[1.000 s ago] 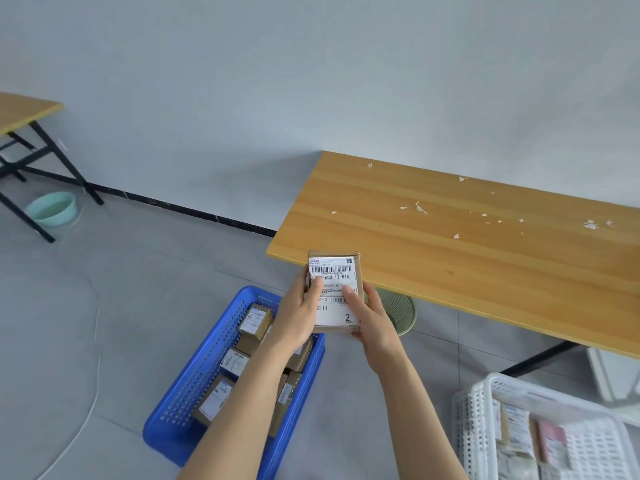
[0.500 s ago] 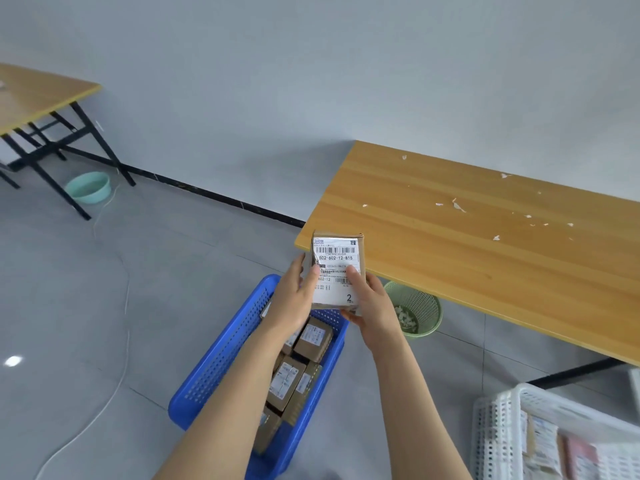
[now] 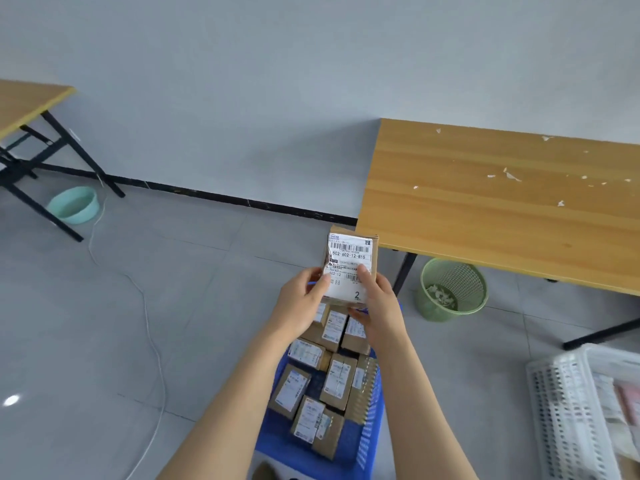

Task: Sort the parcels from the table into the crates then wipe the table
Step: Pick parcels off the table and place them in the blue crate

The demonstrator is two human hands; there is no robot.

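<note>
Left hand (image 3: 300, 301) and right hand (image 3: 381, 308) clamp the parcel (image 3: 348, 268) by its sides, label up over the blue crate (image 3: 277, 445), off the bench (image 3: 485, 216), likely checking its number.

Bare left forearm (image 3: 242, 393), bare right forearm (image 3: 412, 393)

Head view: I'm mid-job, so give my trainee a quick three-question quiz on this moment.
1. True or false: both the left hand and the right hand hold the parcel.
2. Which container lies beneath the held parcel? A: blue crate. B: white crate. C: green bin.
3. Fill in: the large digit at the lower corner of the parcel's label is ___.
Key: 1 true; 2 A; 3 2.
</note>
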